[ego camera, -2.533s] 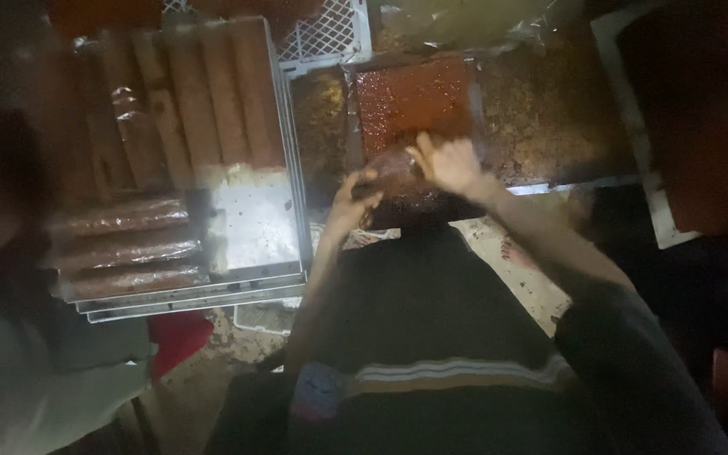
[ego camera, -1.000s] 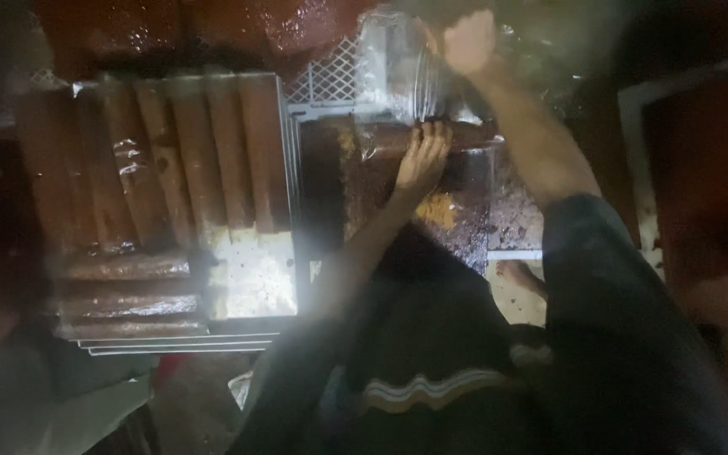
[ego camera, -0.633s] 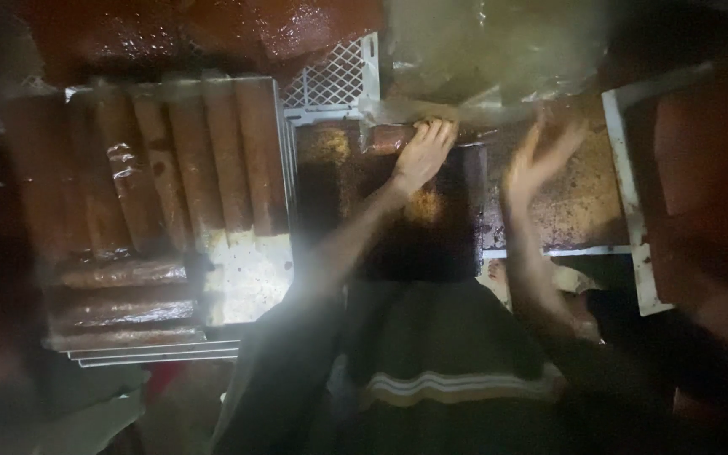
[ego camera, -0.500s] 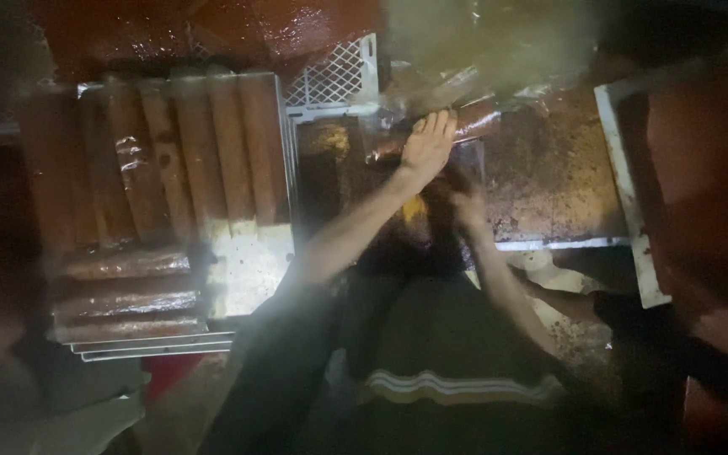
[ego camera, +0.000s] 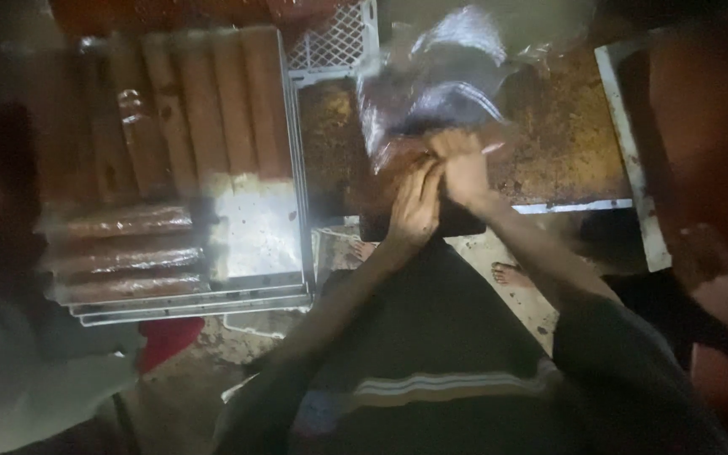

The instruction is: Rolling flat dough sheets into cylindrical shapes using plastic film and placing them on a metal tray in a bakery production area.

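Where both hands meet at the table edge, a clear plastic bag (ego camera: 440,93) is pinched at its lower end by the left hand (ego camera: 414,206) and right hand (ego camera: 463,168). Its long axis is directed up and away from the grip, over the stained metal table (ego camera: 566,143); both hands are equally near.

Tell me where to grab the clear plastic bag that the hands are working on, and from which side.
Grip the clear plastic bag low down, at the gathered part just above the brown filling, where the left hand and right hand already meet. Come from the near side, the person's own: the loose upper film billows away from them and probably offers no firm hold.
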